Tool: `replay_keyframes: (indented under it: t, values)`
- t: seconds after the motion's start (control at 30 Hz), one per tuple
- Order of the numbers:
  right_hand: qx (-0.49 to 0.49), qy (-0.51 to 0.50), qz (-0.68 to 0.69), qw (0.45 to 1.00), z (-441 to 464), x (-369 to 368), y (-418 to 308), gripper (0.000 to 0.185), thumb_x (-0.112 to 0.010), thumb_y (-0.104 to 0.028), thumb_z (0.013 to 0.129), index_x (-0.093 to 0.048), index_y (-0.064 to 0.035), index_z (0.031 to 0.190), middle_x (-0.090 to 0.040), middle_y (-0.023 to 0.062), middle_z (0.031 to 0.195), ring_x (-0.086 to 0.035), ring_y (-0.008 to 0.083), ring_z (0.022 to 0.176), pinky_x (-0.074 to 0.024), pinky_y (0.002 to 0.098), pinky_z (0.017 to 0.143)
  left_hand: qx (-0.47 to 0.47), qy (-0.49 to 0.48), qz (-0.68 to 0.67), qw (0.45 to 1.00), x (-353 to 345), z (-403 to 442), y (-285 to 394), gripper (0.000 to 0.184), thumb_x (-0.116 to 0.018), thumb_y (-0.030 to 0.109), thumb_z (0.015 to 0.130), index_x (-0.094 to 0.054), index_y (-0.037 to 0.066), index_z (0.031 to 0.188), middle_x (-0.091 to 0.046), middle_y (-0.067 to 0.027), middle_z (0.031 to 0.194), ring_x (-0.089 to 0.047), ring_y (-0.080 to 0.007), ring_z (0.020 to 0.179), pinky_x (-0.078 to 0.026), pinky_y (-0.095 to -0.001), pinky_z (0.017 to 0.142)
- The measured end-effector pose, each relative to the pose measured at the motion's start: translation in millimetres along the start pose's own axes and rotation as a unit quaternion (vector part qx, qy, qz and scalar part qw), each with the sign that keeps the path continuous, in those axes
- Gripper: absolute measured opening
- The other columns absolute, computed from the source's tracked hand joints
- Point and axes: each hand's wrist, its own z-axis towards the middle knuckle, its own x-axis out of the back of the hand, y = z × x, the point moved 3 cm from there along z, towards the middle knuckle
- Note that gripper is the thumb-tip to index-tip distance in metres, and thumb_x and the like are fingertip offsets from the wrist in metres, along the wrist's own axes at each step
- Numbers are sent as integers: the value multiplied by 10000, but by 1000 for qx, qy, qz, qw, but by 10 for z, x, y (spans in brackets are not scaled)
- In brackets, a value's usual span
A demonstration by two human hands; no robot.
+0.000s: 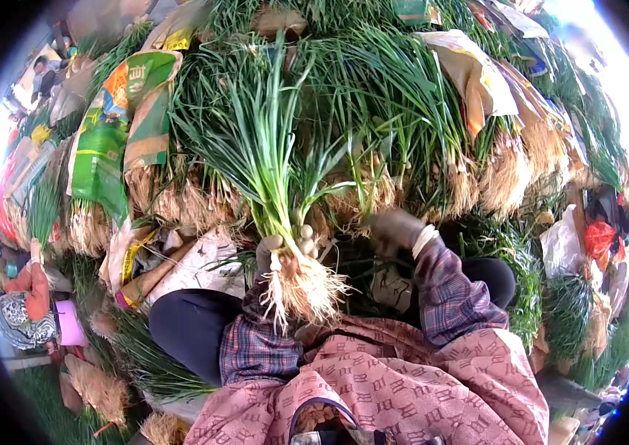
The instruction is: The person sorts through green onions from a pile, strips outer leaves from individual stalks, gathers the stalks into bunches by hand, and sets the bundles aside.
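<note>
My left hand, in a greyish glove, is closed round a bunch of green garlic-like plants. Long green leaves fan upward from the grip, while pale stringy roots hang over my lap. To the right, my gloved right hand is smeared by motion, and its fingers cannot be made out. It is nearest to a few thin green stalks at the front of the heap. Whether it touches them is unclear.
Stacked rooted bundles line the front, partly covered by a green printed sack and a pale sack. Loose greens lie by my right knee. Another person works at far left. A red plastic bag sits at right.
</note>
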Motion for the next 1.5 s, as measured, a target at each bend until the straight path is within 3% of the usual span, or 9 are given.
replay_keyframes:
  t: [0.07,0.23,0.43,0.7,0.97,1.17,1.2,1.4,1.5]
  values:
    - [32,-246,-321,914,211,-863,777,424,-572,-342,868,-568,-111,1223,-648,133,1059,-630,271,911,-508,396,794,18,9,-63,998,-105,-3,-27,642,-591,244,853,-314,57,1401,-525,-133,1170,-519,-249,959,-478,-433,835]
    - [-62,105,-235,964,154,-173,-918,815,-667,-436,806,-300,-29,1409,-426,270,1346,-493,349,1201,-438,374,994,108,-52,-167,979,-177,-91,-26,720,-556,367,903,-196,67,1450,-522,-137,1217,-447,-310,1147,-465,-527,913]
    - [-55,220,-127,966,701,-102,-1015,452,-558,15,819,-455,7,1260,-534,172,1170,-554,252,1053,-461,360,948,88,32,-146,985,-455,-188,-165,818,-515,490,905,-131,24,1457,-553,-186,1239,-556,-335,1095,-466,-533,927]
    - [-158,383,-63,908,608,331,-401,443,-696,-159,765,-501,-127,1162,-653,127,869,-639,297,726,-506,419,644,25,-12,53,998,-716,99,280,719,-618,224,814,-260,1,1395,-450,21,704,-489,-146,689,-472,-347,759]
    - [59,383,-79,919,71,-91,-1135,211,-641,-232,858,-618,-58,975,-635,99,916,-612,216,811,-510,354,739,42,218,254,941,-98,254,214,342,-603,205,825,-566,-35,1066,-648,-183,894,-651,-262,741,-547,-337,658]
    - [263,466,-180,825,428,187,-1020,267,-536,-278,922,-618,-63,1056,-594,121,1063,-569,198,889,-501,311,761,38,146,263,953,-51,103,60,246,-533,180,888,-606,-37,977,-645,-135,882,-610,-190,769,-494,-296,685]
    - [242,368,138,887,691,140,-740,303,-518,-299,929,-582,-71,1119,-593,96,1083,-561,201,942,-469,330,836,-10,-5,371,928,65,91,95,184,-528,108,901,-605,-25,1003,-641,-116,970,-611,-181,863,-497,-305,744]
    - [162,419,-400,799,698,113,-513,264,-514,-188,894,-587,-59,1112,-609,107,1000,-589,222,873,-491,336,766,-45,79,-40,995,-406,165,-76,313,-630,169,801,-603,-61,1011,-662,-212,1002,-656,-214,888,-543,-308,752]
    - [165,422,-429,781,708,119,-452,257,-512,-133,876,-590,-53,1108,-617,112,959,-603,232,838,-502,339,731,-125,38,240,962,163,260,-165,295,-627,165,804,-617,-39,1016,-664,-184,971,-644,-229,892,-518,-337,801]
